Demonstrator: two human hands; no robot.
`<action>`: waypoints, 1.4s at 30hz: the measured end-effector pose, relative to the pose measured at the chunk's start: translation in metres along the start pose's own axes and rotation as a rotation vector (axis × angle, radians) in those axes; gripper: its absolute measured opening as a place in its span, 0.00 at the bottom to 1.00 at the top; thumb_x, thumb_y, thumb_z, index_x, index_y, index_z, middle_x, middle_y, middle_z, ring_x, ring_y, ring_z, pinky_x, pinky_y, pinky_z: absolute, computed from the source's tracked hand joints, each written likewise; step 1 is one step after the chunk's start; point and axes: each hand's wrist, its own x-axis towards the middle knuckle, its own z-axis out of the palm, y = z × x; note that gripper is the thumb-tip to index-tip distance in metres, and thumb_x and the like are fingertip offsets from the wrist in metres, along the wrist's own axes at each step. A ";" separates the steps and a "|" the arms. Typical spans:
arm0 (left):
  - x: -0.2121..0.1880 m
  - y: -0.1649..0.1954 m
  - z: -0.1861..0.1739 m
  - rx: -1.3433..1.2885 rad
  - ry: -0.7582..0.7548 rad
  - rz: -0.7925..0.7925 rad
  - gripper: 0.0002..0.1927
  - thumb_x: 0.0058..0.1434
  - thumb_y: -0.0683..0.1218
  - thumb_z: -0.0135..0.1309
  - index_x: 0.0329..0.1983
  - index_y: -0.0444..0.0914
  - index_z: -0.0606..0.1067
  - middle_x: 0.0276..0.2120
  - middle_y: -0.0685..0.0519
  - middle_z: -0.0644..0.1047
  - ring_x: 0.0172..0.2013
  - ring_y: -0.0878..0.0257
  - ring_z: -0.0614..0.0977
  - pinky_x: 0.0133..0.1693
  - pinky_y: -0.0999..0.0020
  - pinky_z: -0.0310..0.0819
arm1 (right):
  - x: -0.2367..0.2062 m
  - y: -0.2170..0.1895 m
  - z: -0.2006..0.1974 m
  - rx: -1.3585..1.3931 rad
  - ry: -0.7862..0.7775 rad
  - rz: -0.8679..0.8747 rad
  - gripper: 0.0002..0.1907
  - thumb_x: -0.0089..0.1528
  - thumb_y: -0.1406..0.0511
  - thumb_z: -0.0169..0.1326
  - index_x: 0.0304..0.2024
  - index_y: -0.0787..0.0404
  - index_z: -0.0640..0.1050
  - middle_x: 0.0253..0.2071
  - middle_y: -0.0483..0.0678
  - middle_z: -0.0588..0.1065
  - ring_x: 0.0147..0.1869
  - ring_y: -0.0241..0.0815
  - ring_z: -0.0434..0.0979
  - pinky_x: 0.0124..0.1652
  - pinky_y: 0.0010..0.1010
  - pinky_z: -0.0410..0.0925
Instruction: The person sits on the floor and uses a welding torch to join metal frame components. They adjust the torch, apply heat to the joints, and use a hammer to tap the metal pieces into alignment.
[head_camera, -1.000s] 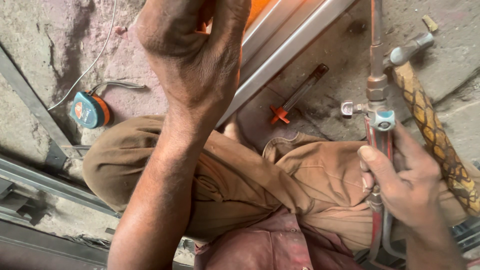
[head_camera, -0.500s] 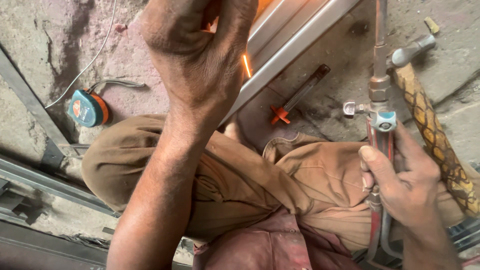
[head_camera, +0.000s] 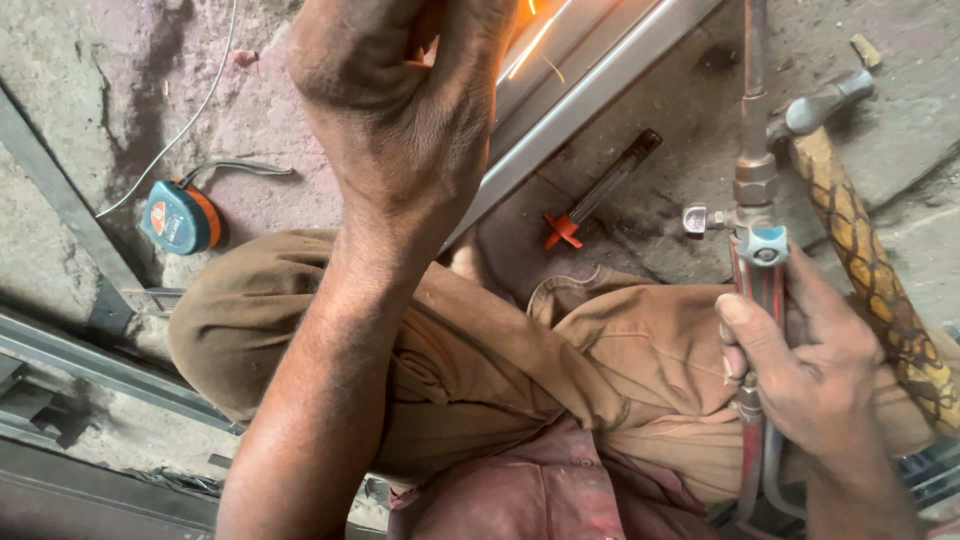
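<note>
My left hand (head_camera: 405, 120) is raised close to the camera with its fingers curled, and what it holds is hidden behind it. Orange sparks (head_camera: 535, 35) fly just past it over a long grey metal bar (head_camera: 590, 95) lying on the concrete. My right hand (head_camera: 805, 365) grips the red handle of a gas torch (head_camera: 757, 215), whose metal neck runs up out of view and whose hoses trail down past my wrist. My knees in brown trousers (head_camera: 560, 370) fill the middle.
A teal and orange tape measure (head_camera: 178, 218) lies at the left beside a thin wire. A tool with an orange end (head_camera: 595, 195) lies below the bar. A hammer with a patterned yellow handle (head_camera: 875, 270) lies at the right. Steel sections (head_camera: 70, 355) run along the lower left.
Sparks have appeared and grown brighter near my left hand. Both hands have stayed almost in place.
</note>
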 end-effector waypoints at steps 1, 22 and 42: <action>0.002 -0.001 0.001 0.001 0.008 0.014 0.10 0.78 0.40 0.58 0.38 0.34 0.77 0.23 0.56 0.69 0.25 0.69 0.66 0.30 0.71 0.56 | 0.000 0.001 0.000 -0.006 -0.001 -0.001 0.29 0.67 0.73 0.52 0.72 0.70 0.67 0.27 0.45 0.71 0.26 0.30 0.70 0.26 0.20 0.65; -0.002 -0.012 0.003 -0.075 0.054 0.010 0.16 0.80 0.44 0.58 0.34 0.34 0.75 0.22 0.57 0.65 0.24 0.69 0.63 0.28 0.71 0.50 | -0.012 -0.008 0.011 -0.330 0.115 -0.171 0.27 0.67 0.72 0.55 0.68 0.74 0.68 0.30 0.46 0.75 0.26 0.31 0.73 0.25 0.22 0.67; -0.003 -0.011 0.003 -0.070 0.021 0.025 0.16 0.80 0.42 0.59 0.33 0.33 0.73 0.23 0.54 0.68 0.26 0.67 0.66 0.30 0.70 0.55 | -0.009 -0.009 0.013 -0.368 0.092 -0.135 0.29 0.67 0.71 0.56 0.71 0.72 0.68 0.29 0.46 0.75 0.26 0.30 0.72 0.26 0.22 0.67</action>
